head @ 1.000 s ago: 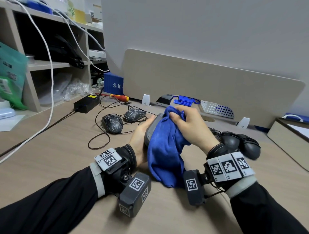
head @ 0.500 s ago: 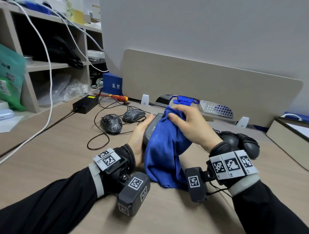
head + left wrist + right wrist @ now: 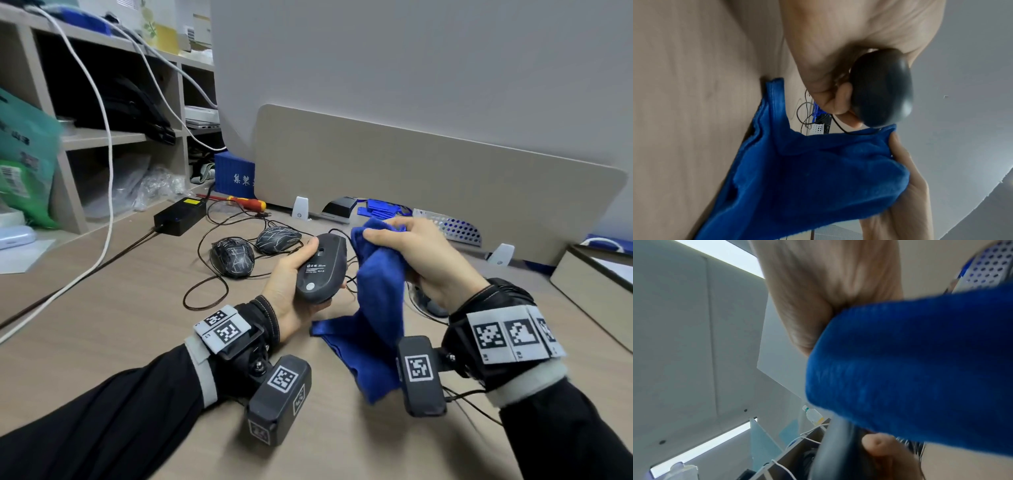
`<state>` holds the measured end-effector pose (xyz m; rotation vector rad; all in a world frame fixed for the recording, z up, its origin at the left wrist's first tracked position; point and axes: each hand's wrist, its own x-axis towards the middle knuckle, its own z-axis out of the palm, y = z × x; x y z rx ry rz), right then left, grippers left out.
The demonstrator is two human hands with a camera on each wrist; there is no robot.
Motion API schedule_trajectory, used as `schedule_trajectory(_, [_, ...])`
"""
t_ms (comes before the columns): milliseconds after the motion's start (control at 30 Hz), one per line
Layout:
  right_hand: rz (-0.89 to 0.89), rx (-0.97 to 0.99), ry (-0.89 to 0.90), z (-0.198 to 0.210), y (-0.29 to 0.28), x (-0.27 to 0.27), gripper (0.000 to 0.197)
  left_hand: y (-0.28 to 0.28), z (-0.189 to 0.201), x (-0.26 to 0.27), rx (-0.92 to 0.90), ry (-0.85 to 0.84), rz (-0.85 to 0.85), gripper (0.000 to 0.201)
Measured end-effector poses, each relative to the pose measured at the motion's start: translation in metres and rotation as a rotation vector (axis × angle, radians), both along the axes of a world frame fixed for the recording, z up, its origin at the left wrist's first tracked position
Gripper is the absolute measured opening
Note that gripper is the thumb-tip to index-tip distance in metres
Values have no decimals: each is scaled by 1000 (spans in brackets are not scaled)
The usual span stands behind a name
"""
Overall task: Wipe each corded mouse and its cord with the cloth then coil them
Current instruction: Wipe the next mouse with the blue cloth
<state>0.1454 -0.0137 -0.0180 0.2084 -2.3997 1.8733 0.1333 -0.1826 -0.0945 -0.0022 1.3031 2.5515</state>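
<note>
**Mouse and cloth held above the surface**

Left hand (image 3: 291, 284) fingers curled round upturned grey mouse (image 3: 322, 267); right hand (image 3: 421, 260) fingers bunched on blue cloth (image 3: 376, 308), just beside. Behind: two patterned mice (image 3: 233, 257), tangled cords (image 3: 205, 291), screwdriver (image 3: 246, 202). Wooden surface (image 3: 102, 325), beige divider (image 3: 428, 171), shelves (image 3: 102, 137) left.

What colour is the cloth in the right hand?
Blue; the cloth shows best in the head view.
</note>
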Motion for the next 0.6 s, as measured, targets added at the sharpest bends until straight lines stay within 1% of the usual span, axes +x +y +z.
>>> schedule_trajectory(33, [52,-58,-32,1,-1,2,13,1,1,1,6,-2,6,30])
schedule_trajectory(67, [109,-119,-63,3,-2,3,19,1,1,2,15,-10,18,29])
schedule_trajectory(133, [184,-217,-126,4,-4,4,38,2,3,2,16,-33,38,28])
schedule_trajectory(167, [198,-196,-122,2,-6,4,38,2,3,2,20,-50,46,29])
schedule_trajectory(200, [211,-115,-87,0,-7,5,32,2,3,2,28,-67,48,31])
schedule_trajectory(233, [224,6,-38,-2,-10,7,26,2,2,1,30,-81,44,34])
schedule_trajectory(267, [240,122,8,-5,-12,9,26,3,2,2,39,-91,26,36])
schedule_trajectory(300, [255,218,54,-8,-14,9,30,2,2,2,49,-98,-6,39])
schedule_trajectory(367, [263,330,172,-13,-17,8,41,0,4,3,68,-103,-87,41])
schedule_trajectory(433, [203,347,282,-13,-15,3,50,-1,5,4,87,-77,-168,42])
schedule_trajectory(500, [77,265,325,-12,-11,-2,54,-2,8,7,126,-46,-236,44])
schedule_trajectory(533, [-4,195,321,-10,-8,-3,50,-1,9,9,148,-34,-263,46])
schedule_trajectory(600, [-125,67,304,-5,-3,-1,32,-2,8,10,173,-17,-276,52])
